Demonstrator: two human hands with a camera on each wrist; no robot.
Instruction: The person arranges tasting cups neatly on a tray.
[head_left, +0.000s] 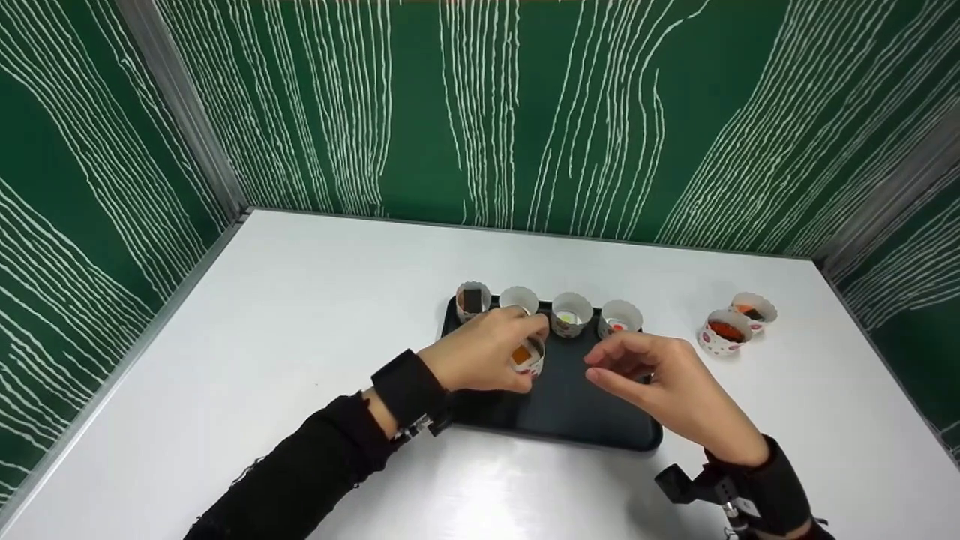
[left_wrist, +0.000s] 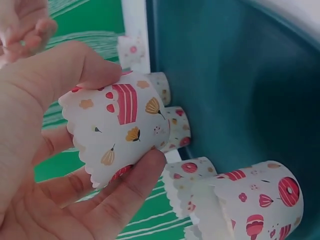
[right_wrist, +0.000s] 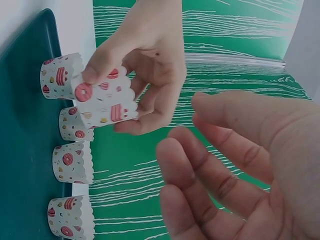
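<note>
My left hand (head_left: 491, 349) grips a white paper baking cup (left_wrist: 120, 120) printed with cake slices and flowers. It is held over the left part of a black tray (head_left: 577, 397), and an orange piece (head_left: 521, 355) shows inside. Thumb and fingers press the cup's sides from opposite directions. My right hand (head_left: 667, 382) hovers above the tray's right side, its fingers loosely bent and holding nothing. Along the tray's back edge stand several similar cups: one with a dark piece (head_left: 472, 300), a cup with something yellow-green (head_left: 571, 315), and one with something red (head_left: 620, 318).
Two more cups stand on the white table (head_left: 337, 300) right of the tray: one with red-orange bits (head_left: 725, 332), the other with orange and dark pieces (head_left: 753, 311). Green walls with white lines (head_left: 480, 112) enclose the back and sides.
</note>
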